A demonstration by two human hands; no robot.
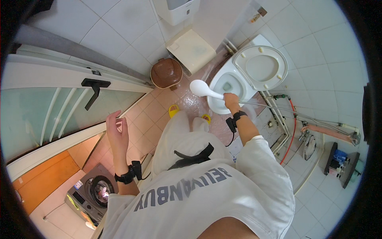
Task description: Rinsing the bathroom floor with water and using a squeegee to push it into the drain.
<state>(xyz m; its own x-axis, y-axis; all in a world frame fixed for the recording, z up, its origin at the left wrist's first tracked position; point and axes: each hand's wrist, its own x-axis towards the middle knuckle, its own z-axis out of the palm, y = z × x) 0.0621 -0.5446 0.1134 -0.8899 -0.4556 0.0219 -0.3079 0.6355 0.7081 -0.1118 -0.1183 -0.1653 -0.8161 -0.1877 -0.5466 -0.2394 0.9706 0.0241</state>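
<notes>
- Head view, and the toilet bowl (227, 85) was the landmark: everything here was placed from it.
- The right hand (230, 99) sat at the near rim of the toilet bowl, clenched around the handle of a white shower head (201, 88).
- The shower head lay just to the left of the bowl, its rounded head out past the rim and above the wet floor tiles (187, 99); its long axis ran roughly level across the picture, from the head at the left back to the fist at the right.
- So the thing was already in the right hand, stretching leftward away from the knuckles. Whether the spray face pointed down or into the bowl, I could not tell.
- A metal hose (278, 109) trailed off from that fist to the right of the bowl, toward the pipes on the wall.
- The left hand (116, 131) hung well apart to the left of the bowl, lifted near the sliding glass door (59, 107), fingers loosely curled and released, gripping nothing.
- The right hand was clearly the nearer one to the bowl; the left was far off it.
- The toilet seat (260, 67) stood raised behind the bowl against the cistern.
- A brown lidded bin (166, 73) stood left of the bowl, with a cream box (191, 49) just behind it.
- The person's yellow slippers (174, 110) were planted just in front of the bowl.
</notes>
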